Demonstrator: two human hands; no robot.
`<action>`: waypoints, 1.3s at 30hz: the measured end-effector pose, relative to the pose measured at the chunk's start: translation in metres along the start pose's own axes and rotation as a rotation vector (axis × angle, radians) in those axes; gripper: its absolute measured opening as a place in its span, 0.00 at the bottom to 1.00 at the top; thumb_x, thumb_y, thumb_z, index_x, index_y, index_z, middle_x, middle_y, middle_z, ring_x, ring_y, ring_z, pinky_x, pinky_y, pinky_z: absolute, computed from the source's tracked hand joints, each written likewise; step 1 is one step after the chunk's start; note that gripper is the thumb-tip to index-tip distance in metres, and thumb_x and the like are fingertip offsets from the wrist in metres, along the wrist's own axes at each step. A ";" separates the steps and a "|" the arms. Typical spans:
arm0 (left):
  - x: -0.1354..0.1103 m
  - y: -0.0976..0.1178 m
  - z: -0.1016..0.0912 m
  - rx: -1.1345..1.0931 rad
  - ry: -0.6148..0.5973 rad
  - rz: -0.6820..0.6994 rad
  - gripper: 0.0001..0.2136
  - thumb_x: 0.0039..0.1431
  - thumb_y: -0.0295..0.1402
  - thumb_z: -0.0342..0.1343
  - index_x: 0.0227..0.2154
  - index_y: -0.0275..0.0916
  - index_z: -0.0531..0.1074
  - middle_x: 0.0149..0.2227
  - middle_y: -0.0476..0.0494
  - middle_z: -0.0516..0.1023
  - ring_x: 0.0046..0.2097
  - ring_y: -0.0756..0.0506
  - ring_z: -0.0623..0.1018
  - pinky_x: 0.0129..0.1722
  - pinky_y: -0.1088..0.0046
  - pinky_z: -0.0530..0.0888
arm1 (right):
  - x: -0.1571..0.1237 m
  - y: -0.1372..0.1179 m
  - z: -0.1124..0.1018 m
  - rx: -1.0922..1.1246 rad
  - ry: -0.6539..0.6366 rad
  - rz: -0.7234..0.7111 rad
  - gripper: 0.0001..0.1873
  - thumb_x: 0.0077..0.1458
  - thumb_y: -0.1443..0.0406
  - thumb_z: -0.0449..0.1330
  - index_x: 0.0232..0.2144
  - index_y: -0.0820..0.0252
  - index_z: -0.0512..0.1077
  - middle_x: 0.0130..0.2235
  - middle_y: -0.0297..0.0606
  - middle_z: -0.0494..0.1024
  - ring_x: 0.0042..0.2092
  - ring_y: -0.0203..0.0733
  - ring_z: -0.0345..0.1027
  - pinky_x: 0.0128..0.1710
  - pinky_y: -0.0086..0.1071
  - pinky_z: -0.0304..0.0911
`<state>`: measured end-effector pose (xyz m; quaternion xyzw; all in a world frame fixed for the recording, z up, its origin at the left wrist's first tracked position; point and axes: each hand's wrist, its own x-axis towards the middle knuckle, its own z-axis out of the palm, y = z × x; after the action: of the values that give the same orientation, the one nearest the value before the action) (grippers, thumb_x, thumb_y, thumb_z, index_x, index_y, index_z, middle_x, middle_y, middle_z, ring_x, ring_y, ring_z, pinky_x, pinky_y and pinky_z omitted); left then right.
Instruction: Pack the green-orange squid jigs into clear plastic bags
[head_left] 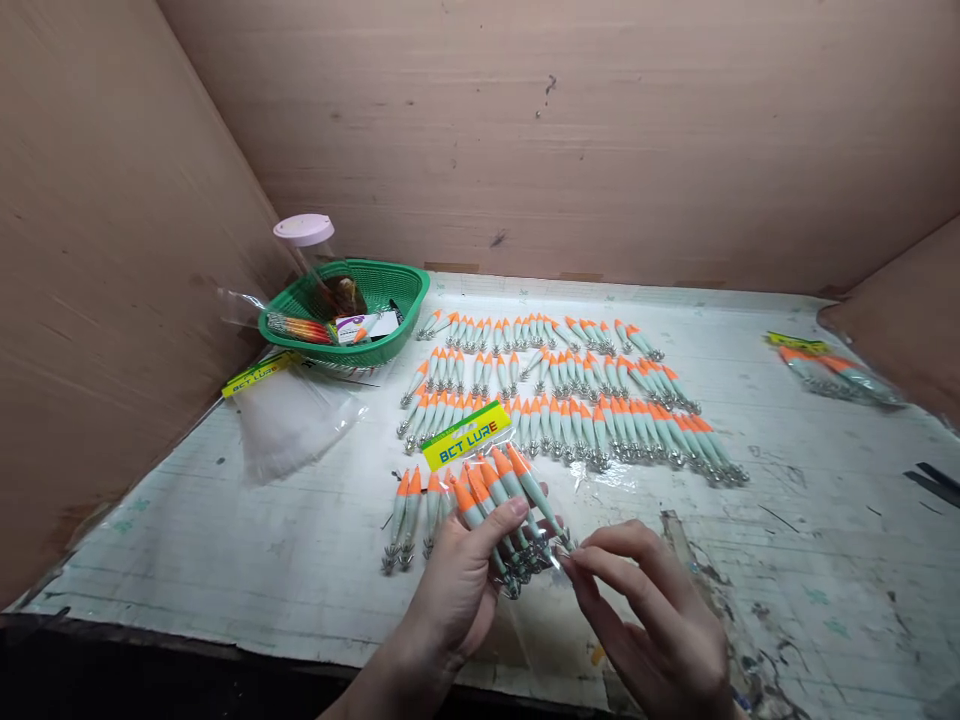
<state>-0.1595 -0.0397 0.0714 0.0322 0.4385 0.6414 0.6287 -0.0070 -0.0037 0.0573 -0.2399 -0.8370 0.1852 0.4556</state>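
My left hand point(461, 585) is closed around a clear plastic bag of fishing lures point(499, 500), its thumb pressed across the front. The bag's yellow and green header card point(466, 437) reads BCT LURE and tilts up to the right. Inside are several pale lures with orange tips and metal hook crowns at the lower end. My right hand point(652, 610) pinches the bag's lower right corner, close to the hooks, with thumb and fingertips. Behind the bag, a few loose lures point(409, 510) lie on the white tabletop, partly covered by my left hand.
Rows of loose lures point(555, 420) spread across the table's middle. At back left a green basket point(405, 335) holds a pink-lidded jar point(304, 232) and packets. Clear bags point(289, 430) with a header lie before it. A filled lure bag point(836, 375) rests far right. Board walls enclose the table.
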 end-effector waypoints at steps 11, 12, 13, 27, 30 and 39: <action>0.014 -0.010 0.010 0.241 -0.155 -0.192 0.22 0.47 0.35 0.64 0.44 0.29 0.70 0.39 0.34 0.79 0.39 0.40 0.80 0.38 0.65 0.75 | -0.024 0.017 -0.024 0.020 -0.144 0.028 0.16 0.52 0.80 0.54 0.42 0.61 0.69 0.32 0.40 0.70 0.33 0.36 0.67 0.29 0.27 0.66; 0.014 -0.013 0.008 0.276 -0.178 -0.187 0.24 0.49 0.36 0.62 0.48 0.30 0.68 0.41 0.33 0.79 0.41 0.40 0.79 0.41 0.64 0.75 | -0.030 0.019 -0.024 0.023 -0.144 0.056 0.15 0.53 0.79 0.54 0.41 0.61 0.69 0.32 0.40 0.70 0.32 0.36 0.67 0.28 0.27 0.66; 0.012 -0.016 0.005 0.321 -0.199 -0.168 0.26 0.50 0.36 0.61 0.51 0.32 0.65 0.45 0.32 0.77 0.44 0.40 0.78 0.44 0.63 0.74 | -0.035 0.020 -0.023 0.027 -0.140 0.083 0.14 0.54 0.78 0.54 0.40 0.61 0.69 0.31 0.40 0.70 0.32 0.36 0.67 0.28 0.27 0.66; -0.001 -0.052 -0.041 1.877 -0.334 1.171 0.22 0.55 0.23 0.51 0.54 0.35 0.64 0.55 0.39 0.71 0.60 0.37 0.65 0.56 0.49 0.66 | -0.069 0.026 -0.001 -0.058 -0.237 0.136 0.10 0.58 0.75 0.48 0.33 0.62 0.68 0.29 0.38 0.67 0.30 0.35 0.63 0.28 0.28 0.63; 0.006 -0.053 -0.038 1.867 -0.340 1.176 0.20 0.56 0.22 0.48 0.52 0.37 0.67 0.54 0.42 0.73 0.58 0.39 0.67 0.57 0.49 0.65 | -0.064 0.028 -0.002 -0.089 -0.250 0.071 0.10 0.58 0.76 0.49 0.34 0.64 0.69 0.28 0.39 0.68 0.29 0.36 0.63 0.28 0.28 0.62; 0.004 -0.045 -0.036 1.789 -0.431 0.973 0.22 0.54 0.23 0.50 0.53 0.39 0.67 0.54 0.38 0.73 0.59 0.36 0.67 0.58 0.43 0.59 | -0.058 0.031 0.000 -0.113 -0.234 0.061 0.09 0.58 0.75 0.49 0.33 0.63 0.68 0.28 0.38 0.68 0.29 0.35 0.64 0.27 0.27 0.64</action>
<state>-0.1463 -0.0628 0.0197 0.7739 0.5720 0.2469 0.1136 0.0272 -0.0111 0.0014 -0.2672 -0.8858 0.1782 0.3349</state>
